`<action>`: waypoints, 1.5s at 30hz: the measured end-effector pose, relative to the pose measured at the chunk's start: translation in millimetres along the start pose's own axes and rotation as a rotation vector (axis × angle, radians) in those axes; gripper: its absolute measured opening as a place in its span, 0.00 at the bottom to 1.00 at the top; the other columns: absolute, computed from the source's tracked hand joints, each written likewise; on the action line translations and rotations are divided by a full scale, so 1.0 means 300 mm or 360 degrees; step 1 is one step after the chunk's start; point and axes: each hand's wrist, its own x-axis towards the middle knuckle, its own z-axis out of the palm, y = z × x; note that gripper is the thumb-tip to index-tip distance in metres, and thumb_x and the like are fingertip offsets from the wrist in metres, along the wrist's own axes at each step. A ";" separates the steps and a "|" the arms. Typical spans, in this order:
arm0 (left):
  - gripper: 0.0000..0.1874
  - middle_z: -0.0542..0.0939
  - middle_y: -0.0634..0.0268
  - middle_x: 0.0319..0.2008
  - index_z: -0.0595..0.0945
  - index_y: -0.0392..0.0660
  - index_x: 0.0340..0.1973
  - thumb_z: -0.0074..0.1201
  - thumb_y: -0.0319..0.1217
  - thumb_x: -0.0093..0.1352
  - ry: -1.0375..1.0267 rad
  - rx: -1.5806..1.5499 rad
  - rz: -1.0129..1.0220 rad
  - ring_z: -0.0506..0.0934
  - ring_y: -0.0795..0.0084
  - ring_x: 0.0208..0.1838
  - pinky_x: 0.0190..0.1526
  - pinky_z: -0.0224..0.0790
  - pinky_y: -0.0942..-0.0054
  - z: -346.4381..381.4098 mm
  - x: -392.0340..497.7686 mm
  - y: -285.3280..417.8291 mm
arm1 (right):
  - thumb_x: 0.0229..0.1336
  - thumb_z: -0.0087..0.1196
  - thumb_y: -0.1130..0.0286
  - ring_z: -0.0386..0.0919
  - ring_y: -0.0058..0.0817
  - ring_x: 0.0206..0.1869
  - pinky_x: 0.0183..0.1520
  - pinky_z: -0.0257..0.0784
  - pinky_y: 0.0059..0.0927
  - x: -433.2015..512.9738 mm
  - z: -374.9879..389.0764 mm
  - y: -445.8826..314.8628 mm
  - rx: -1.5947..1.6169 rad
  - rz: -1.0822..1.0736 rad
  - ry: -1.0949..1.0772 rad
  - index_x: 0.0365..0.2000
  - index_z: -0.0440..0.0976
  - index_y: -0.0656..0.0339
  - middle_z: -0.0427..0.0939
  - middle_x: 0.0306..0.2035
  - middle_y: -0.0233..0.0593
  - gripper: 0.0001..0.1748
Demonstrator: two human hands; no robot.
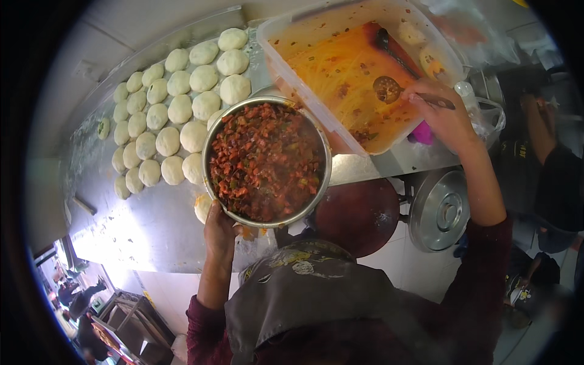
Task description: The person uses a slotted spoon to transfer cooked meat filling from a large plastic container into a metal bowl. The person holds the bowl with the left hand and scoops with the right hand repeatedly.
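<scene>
My left hand (220,228) grips the near left rim of a round metal bowl (267,162) filled with chopped reddish filling and bits of green. In my right hand (438,107) is the brown handle of a slotted spoon (388,90), its perforated head above a large translucent plastic tub (315,107). Orange, oily residue and scraps of filling coat the inside of the tub, and a dark-handled utensil (396,52) lies in it. Rows of round filled dough buns (179,109) cover the metal worktop left of the bowl, some partly hidden behind it.
A raised metal edge (200,27) runs behind the buns. A small stick (84,206) lies on the worktop (178,228) at left. Below the counter are a dark red round surface (358,216) and a metal lid (440,211). Other people are at the far right and lower left.
</scene>
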 end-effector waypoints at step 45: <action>0.22 0.77 0.67 0.42 0.71 0.46 0.53 0.30 0.46 0.74 0.0012 -0.0014 -0.0019 0.73 0.76 0.37 0.29 0.62 0.78 0.009 -0.024 0.012 | 0.54 0.53 0.73 0.79 0.30 0.34 0.35 0.74 0.26 -0.230 0.075 -0.367 0.0267 -0.1052 0.0284 0.29 0.77 0.66 0.78 0.36 0.46 0.06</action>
